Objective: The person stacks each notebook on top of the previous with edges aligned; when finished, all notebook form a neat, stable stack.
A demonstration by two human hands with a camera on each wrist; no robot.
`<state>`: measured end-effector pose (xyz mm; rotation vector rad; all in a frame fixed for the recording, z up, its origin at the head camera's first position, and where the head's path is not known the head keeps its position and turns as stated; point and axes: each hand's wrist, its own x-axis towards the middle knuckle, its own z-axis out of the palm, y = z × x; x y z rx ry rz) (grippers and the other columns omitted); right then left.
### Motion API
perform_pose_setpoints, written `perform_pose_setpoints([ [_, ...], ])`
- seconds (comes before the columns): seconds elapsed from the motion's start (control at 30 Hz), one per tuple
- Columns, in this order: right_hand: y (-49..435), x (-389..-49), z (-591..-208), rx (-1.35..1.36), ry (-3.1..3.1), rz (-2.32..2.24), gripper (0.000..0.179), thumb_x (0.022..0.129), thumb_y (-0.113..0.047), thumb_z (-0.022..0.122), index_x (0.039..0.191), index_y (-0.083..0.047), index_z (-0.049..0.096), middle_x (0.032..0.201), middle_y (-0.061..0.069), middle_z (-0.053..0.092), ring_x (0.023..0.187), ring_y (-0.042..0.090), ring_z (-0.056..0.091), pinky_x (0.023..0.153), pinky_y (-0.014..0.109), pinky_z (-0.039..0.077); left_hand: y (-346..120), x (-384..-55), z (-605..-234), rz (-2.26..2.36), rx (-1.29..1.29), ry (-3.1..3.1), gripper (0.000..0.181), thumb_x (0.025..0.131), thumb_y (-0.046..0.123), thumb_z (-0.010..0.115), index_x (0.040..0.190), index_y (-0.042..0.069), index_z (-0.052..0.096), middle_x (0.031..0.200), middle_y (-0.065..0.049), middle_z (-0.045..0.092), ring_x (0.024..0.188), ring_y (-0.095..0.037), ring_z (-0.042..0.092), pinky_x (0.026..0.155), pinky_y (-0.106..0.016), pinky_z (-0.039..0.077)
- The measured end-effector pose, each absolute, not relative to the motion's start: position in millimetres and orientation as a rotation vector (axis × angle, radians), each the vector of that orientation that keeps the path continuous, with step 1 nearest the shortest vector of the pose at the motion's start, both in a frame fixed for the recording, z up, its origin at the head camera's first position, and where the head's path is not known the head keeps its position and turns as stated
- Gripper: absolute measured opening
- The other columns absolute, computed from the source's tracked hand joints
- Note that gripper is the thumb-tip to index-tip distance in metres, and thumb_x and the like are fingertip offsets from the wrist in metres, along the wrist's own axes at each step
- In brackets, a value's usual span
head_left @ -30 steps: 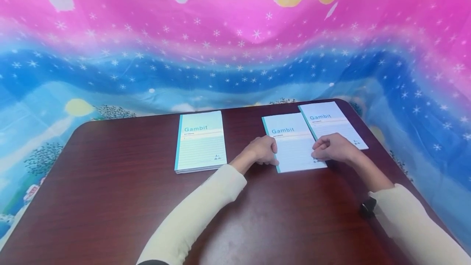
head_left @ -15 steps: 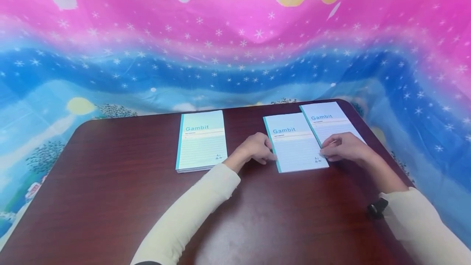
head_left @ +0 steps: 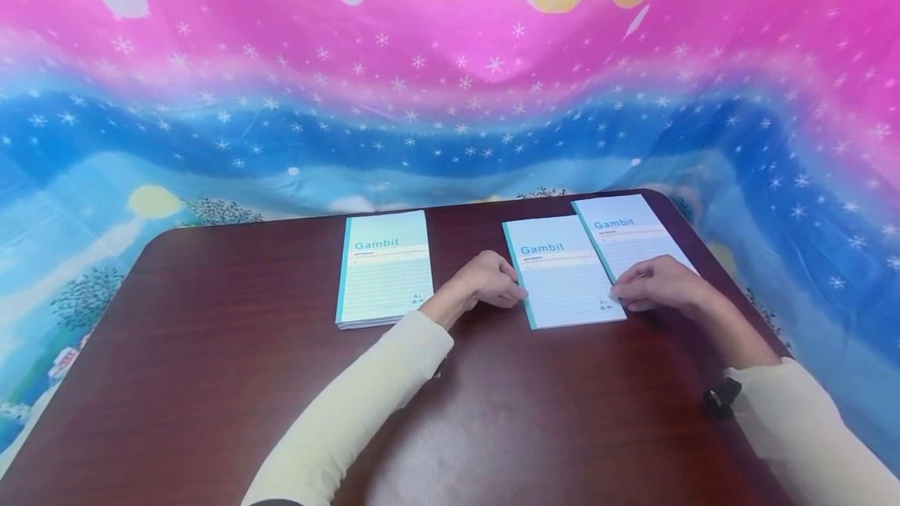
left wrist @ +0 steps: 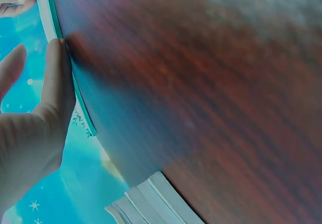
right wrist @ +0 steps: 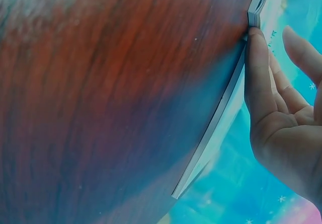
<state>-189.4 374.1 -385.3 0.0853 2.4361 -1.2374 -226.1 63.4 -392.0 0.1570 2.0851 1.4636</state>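
Note:
A white Gambit notebook [head_left: 562, 279] with a teal spine lies between my two hands in the head view. My left hand [head_left: 487, 281] is at its spine, with a straight digit touching the spine edge [left wrist: 53, 20] in the left wrist view. At the opposite edge is my right hand [head_left: 657, 285], partly over a second Gambit notebook [head_left: 636, 229] behind to the right. One digit of that hand touches the near notebook's corner [right wrist: 254, 18] in the right wrist view; the other fingers are loose. Neither hand grips anything.
A stack of Gambit notebooks [head_left: 387, 272] lies left of my left hand, its page edges [left wrist: 156, 199] showing in the left wrist view. All rest on a dark reddish-brown table [head_left: 232, 350]. A patterned pink and blue cloth [head_left: 450, 84] hangs behind the table's far edge.
My left hand has drawn slightly left, its fingers off the notebook's cover. The right hand has shifted right from over the near notebook's corner to its edge. The notebooks look unmoved.

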Motion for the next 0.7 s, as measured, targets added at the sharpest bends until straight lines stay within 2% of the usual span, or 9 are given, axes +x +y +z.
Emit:
perform_pose_setpoints([
  [0.33, 366, -185, -379, 0.078, 2.497, -1.170, 0.041, 0.091, -0.016, 0.077, 0.113, 0.016, 0.067, 0.096, 0.015, 0.073, 0.082, 0.022, 0.070, 0.073, 0.031, 0.061, 57, -232, -394, 1.637, 0.077, 1.839, 0.021, 0.089, -0.001, 0.076, 0.104, -0.006, 0.062, 0.096, -0.018, 0.069, 0.090, -0.031, 0.074, 0.074, -0.036, 0.062],
  [0.7, 362, -188, -384, 0.068, 2.539, -1.106, 0.039, 0.093, -0.013, 0.074, 0.115, 0.018, 0.065, 0.096, 0.018, 0.072, 0.080, 0.021, 0.068, 0.071, 0.032, 0.061, 56, -237, -399, 1.708, 0.010, 1.718, 0.037, 0.090, -0.003, 0.074, 0.121, -0.010, 0.054, 0.105, -0.026, 0.071, 0.097, -0.035, 0.072, 0.079, -0.040, 0.062],
])
